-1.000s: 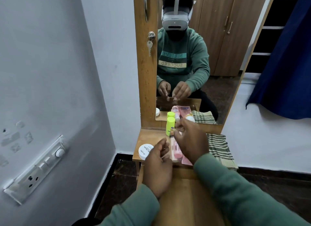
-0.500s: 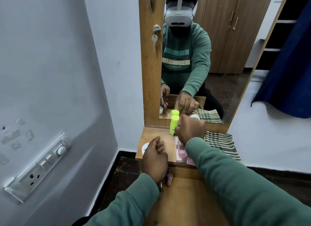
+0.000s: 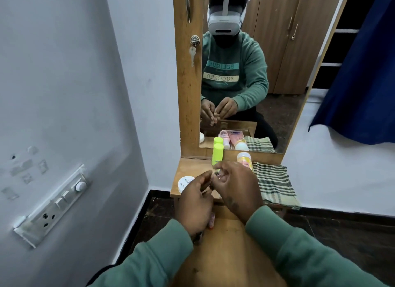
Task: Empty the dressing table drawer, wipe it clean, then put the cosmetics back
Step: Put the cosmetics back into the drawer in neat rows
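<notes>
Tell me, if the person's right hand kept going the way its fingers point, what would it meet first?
Probably the left hand: the right hand points leftward at it, the fingertips nearly meeting around a small item. Depth is unclear; beyond sits the round white jar lid.

Both hands meet just above the front edge of the dressing table top (image 3: pixel 188 169). The left hand (image 3: pixel 195 203) curls its fingers inward, and the right hand (image 3: pixel 237 186) pinches thumb to fingertips beside it. Green sleeves cover both forearms.

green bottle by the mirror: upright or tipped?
Upright. The green bottle stands on its base on the shelf against the mirror frame, cap on top, and its reflection stands upright too.
</notes>
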